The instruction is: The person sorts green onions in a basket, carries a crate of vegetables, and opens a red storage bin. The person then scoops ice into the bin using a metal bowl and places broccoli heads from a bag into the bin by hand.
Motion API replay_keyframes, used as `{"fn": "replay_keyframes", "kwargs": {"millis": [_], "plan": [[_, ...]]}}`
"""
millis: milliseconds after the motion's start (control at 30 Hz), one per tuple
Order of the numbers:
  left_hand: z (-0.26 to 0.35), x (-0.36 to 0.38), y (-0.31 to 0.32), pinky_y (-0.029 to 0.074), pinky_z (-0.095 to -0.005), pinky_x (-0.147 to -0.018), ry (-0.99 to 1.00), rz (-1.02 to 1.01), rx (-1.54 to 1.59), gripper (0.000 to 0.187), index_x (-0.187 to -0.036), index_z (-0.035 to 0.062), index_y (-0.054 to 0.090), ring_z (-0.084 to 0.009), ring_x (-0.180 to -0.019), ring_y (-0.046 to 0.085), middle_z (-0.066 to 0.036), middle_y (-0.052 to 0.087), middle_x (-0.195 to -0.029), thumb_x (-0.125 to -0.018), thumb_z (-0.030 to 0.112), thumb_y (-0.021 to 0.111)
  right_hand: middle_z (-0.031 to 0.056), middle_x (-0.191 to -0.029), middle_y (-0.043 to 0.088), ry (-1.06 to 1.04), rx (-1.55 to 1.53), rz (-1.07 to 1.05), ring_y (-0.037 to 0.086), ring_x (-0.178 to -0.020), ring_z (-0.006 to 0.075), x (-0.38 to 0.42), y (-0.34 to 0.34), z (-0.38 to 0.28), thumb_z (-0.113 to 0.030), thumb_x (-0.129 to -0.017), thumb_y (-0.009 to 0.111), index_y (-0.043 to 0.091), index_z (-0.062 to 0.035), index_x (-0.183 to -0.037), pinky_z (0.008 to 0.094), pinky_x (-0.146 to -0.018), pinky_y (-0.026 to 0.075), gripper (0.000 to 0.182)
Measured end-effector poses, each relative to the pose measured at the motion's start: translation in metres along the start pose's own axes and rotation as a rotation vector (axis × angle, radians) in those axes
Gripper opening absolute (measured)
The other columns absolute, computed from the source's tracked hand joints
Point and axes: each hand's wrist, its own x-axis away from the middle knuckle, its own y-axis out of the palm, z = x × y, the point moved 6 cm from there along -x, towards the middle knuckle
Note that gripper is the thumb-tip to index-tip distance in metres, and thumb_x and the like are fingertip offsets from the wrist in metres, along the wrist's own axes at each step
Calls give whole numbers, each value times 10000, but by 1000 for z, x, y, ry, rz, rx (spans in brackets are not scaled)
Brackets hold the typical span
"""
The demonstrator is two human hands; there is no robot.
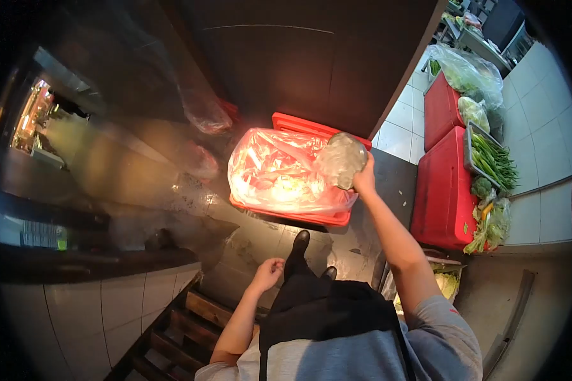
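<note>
My right hand [365, 178] grips the edge of a round, translucent container [340, 160], whose contents are too blurred to tell. The container is tilted over the right end of a red bin [333, 218] lined with a clear plastic bag [251, 181]. Whitish contents inside the bag shine under a bright light and cannot be made out. My left hand [271, 273] hangs low in front of the bin, fingers curled, with nothing visible in it.
Red boxes [440, 184] stand at the right, with a tray of long green vegetables [492, 159], broccoli [481, 187] and bagged greens [473, 113] on top. A dark wall [311, 63] rises behind the bin. Wooden slats [184, 330] lie at the lower left.
</note>
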Motion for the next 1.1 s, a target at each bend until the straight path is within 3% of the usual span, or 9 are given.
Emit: {"fn": "replay_keyframes", "kwargs": {"millis": [33,167,400,467,567,733,867,1000,1100], "plan": [[6,-13,-3,457,-243,-705,5,-34,9,217,-1045,29,572,-92,-753,544,-20,577,-852,-831,57,553,224,-1298,326,-202,210,83,401,-1172,377,-8,11,-10,56,-700,492,309,-138,-1305,418,-932,377,661],[37,-63,-27,455,-237,-681,55,-83,-50,206,-1036,33,574,-72,-721,518,-1,563,-827,-833,63,565,211,-1362,247,-462,557,151,436,-1122,410,-29,41,-32,51,-699,526,367,-162,-1276,472,-892,399,635],[89,-153,-68,465,-258,-690,154,-105,-149,191,-1015,24,582,-114,-713,547,-54,585,-833,-831,54,541,182,-1392,211,-296,396,158,508,-1003,453,-39,2,-64,33,-708,553,330,-221,-1279,496,-783,459,664],[100,-169,-67,472,-275,-713,118,-152,-132,200,-997,13,587,-153,-731,579,-93,595,-864,-804,24,537,180,-1295,343,-572,388,415,571,-939,350,-44,-21,-30,114,-709,446,303,-154,-1300,387,-707,522,666],[110,-182,-45,473,-290,-722,134,-255,-193,206,-1007,8,583,-170,-745,583,-112,595,-871,-813,47,528,184,-1156,452,140,-342,187,605,-808,306,-3,-60,17,61,-722,444,291,-108,-1281,334,-470,536,604],[129,-182,31,474,-306,-728,473,-435,-237,201,-1005,19,585,-213,-788,584,-140,593,-879,-822,77,524,174,-977,561,670,-980,247,621,-768,297,124,-144,162,-111,-832,434,343,-32,-1229,351,-469,547,414],[153,-152,115,471,-306,-791,600,-729,-357,231,-1033,-5,577,-216,-878,595,-135,615,-939,-825,85,532,199,-1097,546,633,-1128,515,608,-858,325,282,-226,212,-236,-900,421,356,11,-1234,441,-613,547,420],[155,-90,216,470,-272,-772,638,-930,-338,200,-1015,-31,561,-163,-833,580,-106,609,-912,-826,20,519,207,-1021,556,529,-1303,966,609,-803,367,472,-303,223,-121,-818,523,391,12,-1168,461,-596,554,397],[143,-16,301,463,-248,-709,581,-1094,-397,226,-1044,-2,547,-129,-767,569,-72,594,-922,-820,21,526,158,-958,589,169,-1426,1076,621,-812,289,619,-343,266,-58,-729,575,465,1,-1098,438,-632,558,390]]}}
